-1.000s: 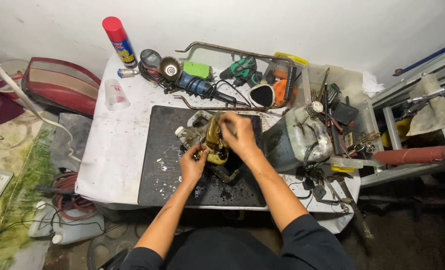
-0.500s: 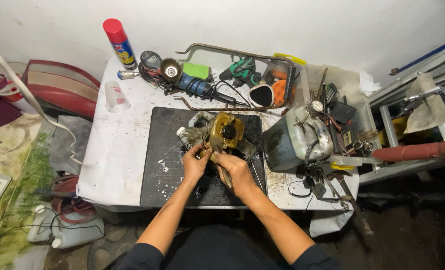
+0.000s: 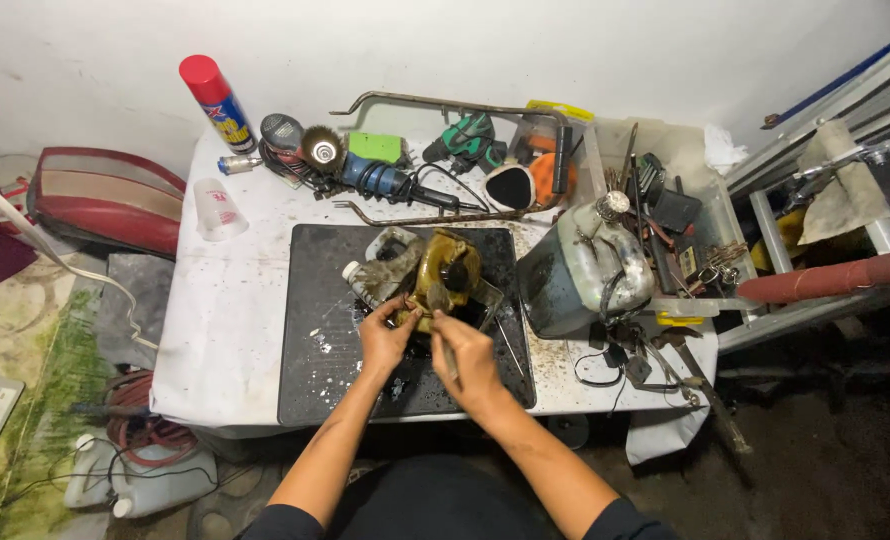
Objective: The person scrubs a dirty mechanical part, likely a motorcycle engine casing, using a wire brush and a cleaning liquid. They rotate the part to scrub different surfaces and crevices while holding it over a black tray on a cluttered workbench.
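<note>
Repair workshop: power drill (image 3: 468, 141), wire-brush grinder (image 3: 350, 165), spray can (image 3: 216, 102), grimy engine parts (image 3: 435, 275).

Red-capped spray can (image 3: 217, 103), table's far-left corner

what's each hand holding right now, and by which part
Left hand grips the grimy yellowish engine part at its lower left edge; right hand holds a thin tool by its handle.

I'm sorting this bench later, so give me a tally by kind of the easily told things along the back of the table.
Spray cans, red cap: 1
Clear plastic cups: 1
Green cordless drills: 1
Blue corded power tools with wire brush: 1
Bent metal bars: 2
Total: 6

Both hands work at the grimy engine part on the black mat.
</note>
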